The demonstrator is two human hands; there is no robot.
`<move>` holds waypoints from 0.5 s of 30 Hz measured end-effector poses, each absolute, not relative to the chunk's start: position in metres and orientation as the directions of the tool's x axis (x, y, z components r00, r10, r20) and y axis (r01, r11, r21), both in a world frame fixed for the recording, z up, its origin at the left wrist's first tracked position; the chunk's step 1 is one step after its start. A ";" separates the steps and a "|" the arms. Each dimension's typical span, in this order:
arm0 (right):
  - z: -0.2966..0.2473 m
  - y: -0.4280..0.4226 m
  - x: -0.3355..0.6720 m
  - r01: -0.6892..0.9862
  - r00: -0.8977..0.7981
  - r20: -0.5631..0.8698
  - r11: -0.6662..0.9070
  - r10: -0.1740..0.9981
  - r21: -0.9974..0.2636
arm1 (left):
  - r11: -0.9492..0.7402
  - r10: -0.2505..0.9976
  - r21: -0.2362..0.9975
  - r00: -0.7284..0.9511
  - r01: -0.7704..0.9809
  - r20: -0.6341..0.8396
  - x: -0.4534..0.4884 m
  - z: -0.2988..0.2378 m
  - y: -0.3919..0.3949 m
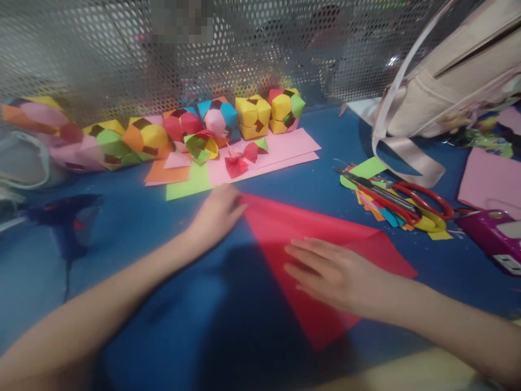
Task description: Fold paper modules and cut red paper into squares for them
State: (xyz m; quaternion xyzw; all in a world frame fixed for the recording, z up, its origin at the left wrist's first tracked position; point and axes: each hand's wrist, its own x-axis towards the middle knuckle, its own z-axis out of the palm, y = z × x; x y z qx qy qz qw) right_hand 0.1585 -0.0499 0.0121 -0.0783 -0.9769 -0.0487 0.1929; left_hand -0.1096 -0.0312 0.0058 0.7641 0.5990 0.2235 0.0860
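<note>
A sheet of red paper (280,220) lies at a slant on the blue table, its far edge folded over. My left hand (217,213) is closed on the sheet's upper left corner, the fingers curled and the thumb reaching along the edge. Flat on the middle of the paper rests my right hand (334,274), its fingers stretched out. Part of the sheet is hidden under the right hand and wrist, and both hands look slightly blurred.
Folded paper balls (148,138) line the perforated metal panel (260,49). Scissors (423,201) and a box cutter (378,191) lie on paper scraps at right, near a purple tool (488,233). A glue gun (67,220) stands left; a pale bag (439,92) sits back right.
</note>
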 end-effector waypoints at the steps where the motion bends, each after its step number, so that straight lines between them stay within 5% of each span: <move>1: 0.012 -0.050 0.159 0.171 -0.916 0.378 0.983 0.136 0.060 | -0.266 0.954 0.392 0.182 0.881 0.237 -0.110 0.004 -0.031; 8: 0.014 -0.050 0.160 0.170 -0.921 0.364 0.984 0.140 0.050 | -0.196 0.970 0.402 0.118 0.894 0.211 -0.117 0.008 -0.026; 15: 0.011 -0.050 0.161 0.163 -0.910 0.390 0.986 0.142 0.023 | -0.052 0.993 0.622 -0.026 0.781 0.116 -0.123 0.005 -0.019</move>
